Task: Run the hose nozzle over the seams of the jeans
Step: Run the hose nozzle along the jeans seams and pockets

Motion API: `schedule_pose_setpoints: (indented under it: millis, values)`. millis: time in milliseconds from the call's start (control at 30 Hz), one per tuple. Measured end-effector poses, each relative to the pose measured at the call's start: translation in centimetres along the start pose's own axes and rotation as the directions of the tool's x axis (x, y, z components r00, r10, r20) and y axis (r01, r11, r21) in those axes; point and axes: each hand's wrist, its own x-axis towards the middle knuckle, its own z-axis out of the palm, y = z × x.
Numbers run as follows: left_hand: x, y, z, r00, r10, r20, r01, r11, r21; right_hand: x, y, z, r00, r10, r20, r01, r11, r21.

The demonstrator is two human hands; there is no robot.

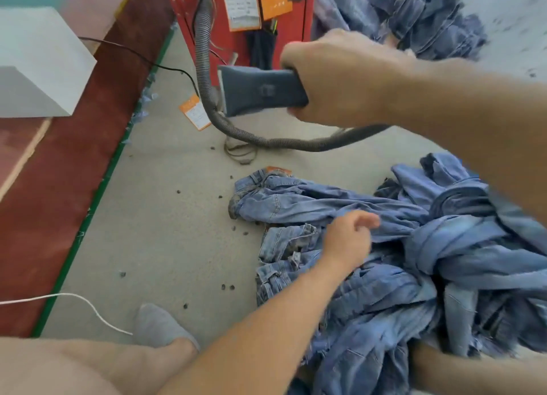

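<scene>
With the flat grey plastic hose nozzle (262, 90) gripped in the right hand (340, 77) well above the crumpled blue denim jeans (340, 208) on the floor, a seam should be flattened by the loosely curled, empty left hand (349, 237) before the nozzle is lowered.

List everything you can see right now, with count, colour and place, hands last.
flat grey plastic hose nozzle: one, grey, held mid-air, centre
ribbed grey hose: one, grey, from red cabinet to right hand
blue denim jeans: pile, blue, floor right; another heap top right
red metal cabinet: one, red, top centre
orange paper tags: several, on cabinet and floor
white box: one, left
right hand: grips nozzle
left hand: over jeans, grip unclear
</scene>
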Motion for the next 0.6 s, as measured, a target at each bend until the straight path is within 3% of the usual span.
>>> schedule_pose_setpoints:
  millis: [33,100,167,200,367,433,500,600]
  values:
    - [-0.2,-3.5,-3.6,0.954,-0.181,-0.237,0.208,0.974,0.093,-1.2,0.7,1.3,0.999,0.023,0.04,-0.024,1.0,0.013]
    - [-1.7,-9.4,-11.6,0.703,-0.429,-0.567,0.552,0.832,0.055,-3.5,2.5,4.3,0.984,0.083,0.158,-0.091,0.995,0.044]
    - [-1.3,-12.2,-16.7,0.537,-0.511,-0.671,0.642,0.764,-0.068,-5.4,4.4,7.0,0.951,0.136,0.279,-0.161,0.985,0.069]
    - [-0.4,-12.6,-18.4,0.506,-0.509,-0.697,0.642,0.762,-0.091,-6.3,5.5,8.1,0.933,0.163,0.32,-0.194,0.978,0.07]
    - [6.5,-13.1,-22.4,0.617,-0.416,-0.668,0.588,0.808,0.04,-10.6,10.6,12.1,0.835,0.291,0.466,-0.356,0.933,0.054]
    - [9.4,-13.2,-22.3,0.597,-0.507,-0.622,0.566,0.815,-0.122,-11.9,11.8,13.2,0.82,0.309,0.482,-0.372,0.927,0.039]
    - [11.5,-13.6,-22.4,0.547,-0.638,-0.542,0.568,0.759,-0.319,-12.7,12.7,14.2,0.818,0.307,0.486,-0.37,0.928,0.035]
    - [12.7,-14.6,-23.1,0.564,-0.681,-0.467,0.61,0.725,-0.32,-12.5,13.2,15.3,0.815,0.283,0.506,-0.344,0.939,0.029]
